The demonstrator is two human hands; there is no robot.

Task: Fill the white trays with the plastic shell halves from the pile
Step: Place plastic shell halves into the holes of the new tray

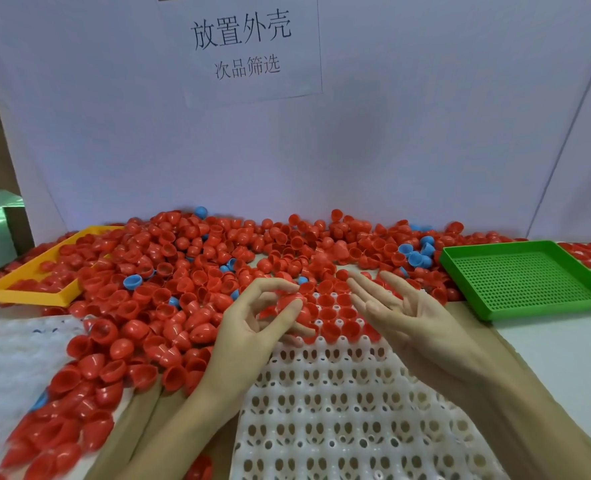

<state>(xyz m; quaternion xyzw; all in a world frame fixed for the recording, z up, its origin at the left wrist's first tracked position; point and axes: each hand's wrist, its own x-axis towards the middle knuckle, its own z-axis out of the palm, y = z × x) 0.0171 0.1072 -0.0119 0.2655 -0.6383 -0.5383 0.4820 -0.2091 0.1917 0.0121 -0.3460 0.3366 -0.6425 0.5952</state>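
White backboard with paper sign (249,46); bench heaped with red and blue shells, pile (190,271) spilling over tray (339,393). Left hand (252,327) pinching red shell (296,308) over far tray rows, a few cups there already seated. Right hand (401,310) spread, palm up, empty. Yellow bin (27,282) left, green bin (529,278) right. Risks: shell tilting in its cup if released off-centre; loose pile shells rolling into open cups; blue shells mixing in.
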